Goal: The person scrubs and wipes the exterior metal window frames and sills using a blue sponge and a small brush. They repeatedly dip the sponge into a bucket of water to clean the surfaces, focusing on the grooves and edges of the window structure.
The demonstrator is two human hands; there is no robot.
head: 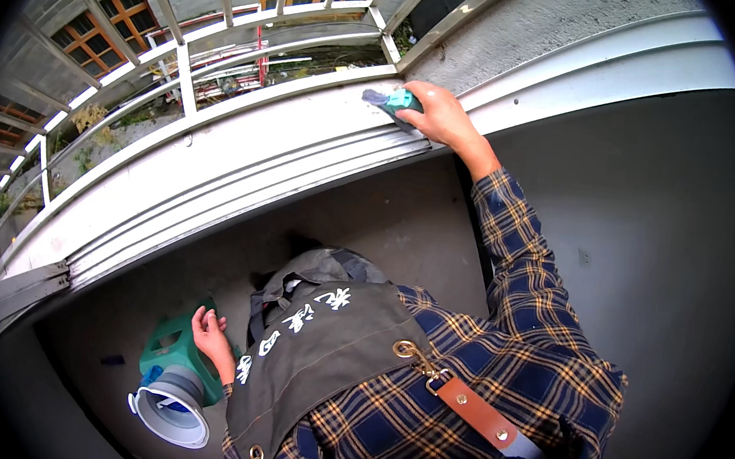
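My right hand [442, 117] grips a small teal and dark cleaning brush [396, 98] at the right end of a white window sill [259, 125]. Its dark bristle end points left over the sill, close to the railing's foot. Just below the hand run the ridged sliding-window tracks [249, 167]. Low on the left, my left hand [211, 339] hangs with loosely curled fingers and nothing visible in it. A green plastic step stool [168, 337] is beneath and beside that hand. At the stool's near side is a grey-white collapsible bucket [178, 396] with something blue inside.
A metal railing [188, 79] borders the sill's outer side, with a yard and brick building beyond. A rough wall [538, 36] meets the sill at the right. Inside, a wall socket [584, 257] is at right, and a small dark piece [112, 359] lies on the floor.
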